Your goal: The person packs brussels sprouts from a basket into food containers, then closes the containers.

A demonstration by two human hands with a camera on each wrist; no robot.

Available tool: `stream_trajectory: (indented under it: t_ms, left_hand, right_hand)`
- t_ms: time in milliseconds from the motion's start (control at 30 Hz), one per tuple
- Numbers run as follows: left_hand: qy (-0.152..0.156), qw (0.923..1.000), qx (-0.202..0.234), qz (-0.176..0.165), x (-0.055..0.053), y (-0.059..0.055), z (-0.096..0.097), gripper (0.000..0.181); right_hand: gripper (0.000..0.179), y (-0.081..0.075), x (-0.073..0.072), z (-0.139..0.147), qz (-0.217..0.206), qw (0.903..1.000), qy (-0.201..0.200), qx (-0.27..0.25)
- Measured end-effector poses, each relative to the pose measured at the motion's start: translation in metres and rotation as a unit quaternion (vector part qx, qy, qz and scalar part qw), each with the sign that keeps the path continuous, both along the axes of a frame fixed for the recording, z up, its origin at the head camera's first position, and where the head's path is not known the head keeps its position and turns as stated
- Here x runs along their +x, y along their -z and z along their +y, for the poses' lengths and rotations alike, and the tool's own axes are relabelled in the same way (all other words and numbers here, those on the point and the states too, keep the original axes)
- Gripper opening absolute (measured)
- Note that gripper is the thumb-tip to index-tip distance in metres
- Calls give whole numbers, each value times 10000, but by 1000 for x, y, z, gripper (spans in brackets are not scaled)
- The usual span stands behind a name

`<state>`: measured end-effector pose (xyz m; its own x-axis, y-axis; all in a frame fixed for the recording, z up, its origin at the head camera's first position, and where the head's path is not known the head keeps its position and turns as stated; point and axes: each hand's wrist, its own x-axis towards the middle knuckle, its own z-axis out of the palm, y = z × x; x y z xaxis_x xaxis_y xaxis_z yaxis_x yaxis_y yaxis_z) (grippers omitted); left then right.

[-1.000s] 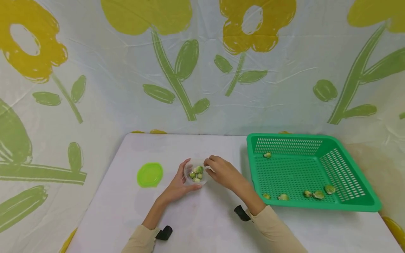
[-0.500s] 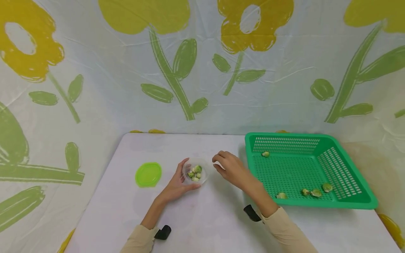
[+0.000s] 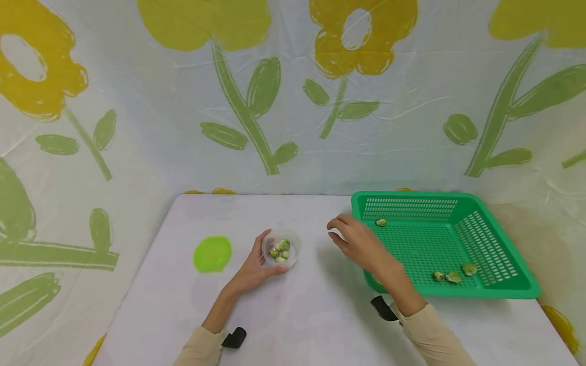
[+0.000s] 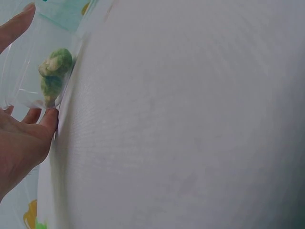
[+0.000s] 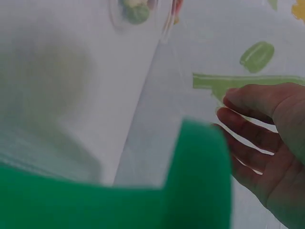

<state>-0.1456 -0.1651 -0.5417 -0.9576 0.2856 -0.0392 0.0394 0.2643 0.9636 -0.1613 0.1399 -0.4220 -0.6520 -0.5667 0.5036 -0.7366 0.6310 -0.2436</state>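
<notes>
My left hand [image 3: 251,268] holds a small clear plastic container [image 3: 294,252] on the table, its thumb on one side and fingers on the other. Inside lie several Brussels sprouts [image 3: 280,250]; the left wrist view shows some of these sprouts [image 4: 55,71] through the clear wall. My right hand [image 3: 359,241] is over the left rim of the green basket, with loosely bent fingers and nothing between them. In the right wrist view, this hand [image 5: 267,138] has its thumb and fingertips apart.
The green plastic basket [image 3: 494,293] stands at the right with several Brussels sprouts [image 3: 453,277] on its floor; my right forearm hides part of it. A bright green lid [image 3: 212,253] lies left of the container. Behind the white table [image 3: 293,325] hangs a flower-printed sheet [image 3: 389,147].
My right hand has moved right, away from the container to the basket's edge. My left hand keeps its hold on the container, and the head view has shifted slightly.
</notes>
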Motion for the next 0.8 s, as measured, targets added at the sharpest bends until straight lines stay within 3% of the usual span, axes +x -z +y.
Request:
stream_trajectory:
  t_ms: [467,800]
  left_hand:
    - [-21,10000,4,-80,2,-2,-2,114]
    - [24,10000,4,-84,1,-2,-1,114]
  right_hand:
    - [18,-5,9,42,-305,9982,510,108]
    - [22,0,18,67,-305,9976,621,80]
